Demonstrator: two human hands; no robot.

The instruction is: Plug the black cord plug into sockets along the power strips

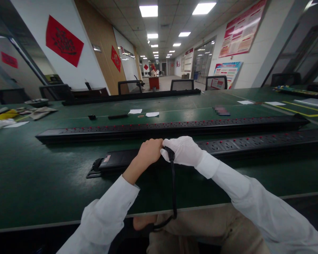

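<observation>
My bare left hand [149, 151] is curled closed on top of the near long black power strip [228, 146], close to its left end. My right hand [182, 151], in a white dotted glove, is closed round a black plug and cable [172, 183] right beside the left hand. The cable hangs from the glove down over the table's front edge toward my lap. Both sleeves are white. Whether the plug sits in a socket is hidden by the hands.
A second long black power strip [172, 128] lies just beyond, and a third [132, 96] at the table's far edge. On the green table [42, 183] lie white paper slips [152, 114], a small black part [91, 117] and clutter at far left [5, 118]. Black chairs stand behind.
</observation>
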